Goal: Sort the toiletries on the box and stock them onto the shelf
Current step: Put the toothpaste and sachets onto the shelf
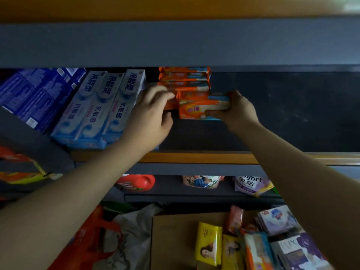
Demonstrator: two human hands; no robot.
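Shelf: the middle shelf point(194, 157) runs left to right, its orange front edge below both wrists; the right half of its board is bare and dark.
Toothpaste boxes: pale blue toothpaste boxes point(101, 108) lie along the left part of the shelf, ends toward the front edge.
Soap stack: the orange soap stack point(185, 78) stands near the middle of the shelf, just right of the toothpaste boxes, reaching up to the shelf above.
Box: the cardboard box point(175, 230) sits below the front edge, with yellow, orange and purple packs along its right side.
Held pack: the orange soap pack point(196, 109) hangs above the board, in front of the stack, long axis left to right, parallel to the front edge.
Right hand: the right hand point(236, 109) clamps the pack's right end, fingers curled round it; this is the carrying hand.
Left hand: the left hand point(151, 112) has curled fingers against the lower left of the stack; whether it grips a pack cannot be told.
Coming move: probably a short push away from the front edge, beside or onto the stack.
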